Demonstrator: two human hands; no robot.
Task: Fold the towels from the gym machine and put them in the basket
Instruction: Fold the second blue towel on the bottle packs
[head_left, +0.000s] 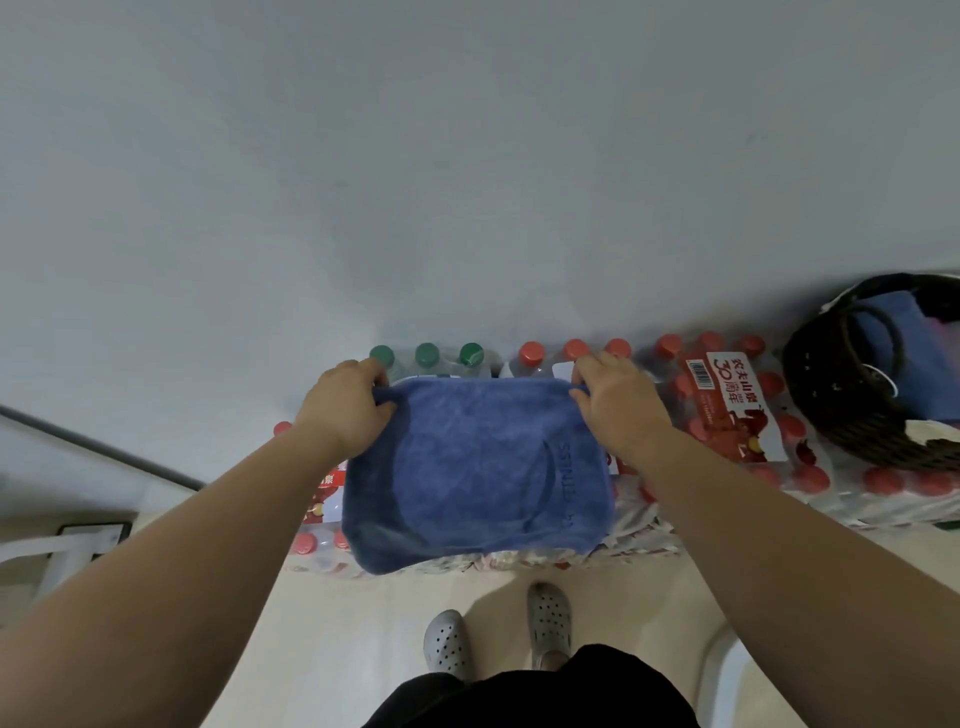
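Head view: the person is standing before a row of shrink-wrapped bottle packs (727, 415) set against a pale wall (467, 156).

- Blue towel (478, 473): it is lying spread over the pack tops at centre. Its near edge is reaching the front edge of the packs. Embossed lettering is showing on its right part, too blurred to read.
- Left hand (348, 410): it is gripping the towel's far left corner, with fingers curled round bunched cloth.
- Right hand (618, 410): it is gripping the far right corner the same way, thumb and fingers closed on the hem.
- Green-capped bottles (427, 356): these are standing just behind the towel's far edge, with red-capped ones to their right.
- Dark wicker basket (831, 405): it is sitting on the packs at far right, well apart from the towel being handled. A folded blue cloth (893, 332) is lying inside it, under the looped handles.
- Grey perforated clogs (447, 642): these are showing on the pale floor (337, 649) below the towel, toes pointing towards the packs.
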